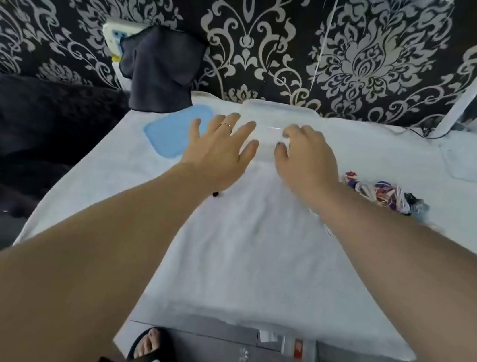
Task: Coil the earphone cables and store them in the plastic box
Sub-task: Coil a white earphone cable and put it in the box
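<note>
We are looking down at a table draped in a white terry towel (253, 243), its nap soft and faintly ribbed. At the far edge a clear plastic box (280, 110) is sitting against the wall, rectangular with rounded corners, its walls so transparent that they are nearly melting into the towel. Just to its left a pale blue lid (174, 131) is lying flat, a smooth rounded rectangle.

Our left hand (220, 145) is reaching toward the box with fingers spread wide and straight, a thin ring on one finger, holding nothing; whether the fingertips are touching the box's near wall we cannot tell, since the picture is blurred there. Our right hand (306, 159) is hovering at the box's near right side with fingers loosely bent downward; whether they are gripping the rim is unclear.

The earphone cables (385, 194) are lying in a tangled heap of red, purple, white and dark strands on the towel, right of the right wrist and apart from both hands and the box.

A dark cloth (161, 69) is hanging on the black wallpaper (279, 35) with silver damask scrolls. Below, black slide sandals (149, 359) are showing on grey floor.
</note>
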### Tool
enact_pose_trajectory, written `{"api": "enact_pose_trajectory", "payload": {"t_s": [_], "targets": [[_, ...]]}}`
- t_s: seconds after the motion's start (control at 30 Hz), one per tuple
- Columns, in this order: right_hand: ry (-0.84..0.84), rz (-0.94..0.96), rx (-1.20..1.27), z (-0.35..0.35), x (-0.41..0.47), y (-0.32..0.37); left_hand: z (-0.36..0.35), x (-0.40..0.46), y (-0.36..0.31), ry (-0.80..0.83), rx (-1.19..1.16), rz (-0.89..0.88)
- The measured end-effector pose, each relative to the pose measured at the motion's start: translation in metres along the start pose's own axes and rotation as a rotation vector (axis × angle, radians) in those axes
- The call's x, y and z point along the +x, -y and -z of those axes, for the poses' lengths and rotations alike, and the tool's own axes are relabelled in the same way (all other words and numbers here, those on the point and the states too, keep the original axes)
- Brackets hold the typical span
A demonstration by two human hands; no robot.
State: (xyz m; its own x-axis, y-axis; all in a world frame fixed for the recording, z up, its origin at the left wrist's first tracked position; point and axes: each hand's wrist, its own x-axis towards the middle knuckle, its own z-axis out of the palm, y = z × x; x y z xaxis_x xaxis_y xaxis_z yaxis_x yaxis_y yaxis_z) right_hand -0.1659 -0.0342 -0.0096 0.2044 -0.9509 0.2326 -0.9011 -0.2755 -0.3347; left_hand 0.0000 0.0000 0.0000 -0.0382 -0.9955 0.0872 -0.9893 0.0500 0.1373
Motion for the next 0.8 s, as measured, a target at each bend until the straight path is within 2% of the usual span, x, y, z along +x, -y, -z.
{"api": "enact_pose_trajectory", "payload": {"t_s": [0.2,0.5,0.67,0.8], "targets": [[-0.115,0.136,-0.119,-0.005,-0.029,-0.005,-0.011,-0.033,0.027,0.047,0.026,-0.001],[-0.159,0.092,-0.058,-0.001,-0.031,-0.015,-0.023,-0.036,0.02,0.163,-0.003,0.08],[-0.082,-0.013,-0.059,-0.002,-0.051,-0.023,-0.022,-0.044,0.005,0.138,0.0,0.035],[-0.004,-0.15,0.06,-0.013,-0.062,-0.017,-0.031,-0.046,-0.004,0.128,-0.048,0.05]]}}
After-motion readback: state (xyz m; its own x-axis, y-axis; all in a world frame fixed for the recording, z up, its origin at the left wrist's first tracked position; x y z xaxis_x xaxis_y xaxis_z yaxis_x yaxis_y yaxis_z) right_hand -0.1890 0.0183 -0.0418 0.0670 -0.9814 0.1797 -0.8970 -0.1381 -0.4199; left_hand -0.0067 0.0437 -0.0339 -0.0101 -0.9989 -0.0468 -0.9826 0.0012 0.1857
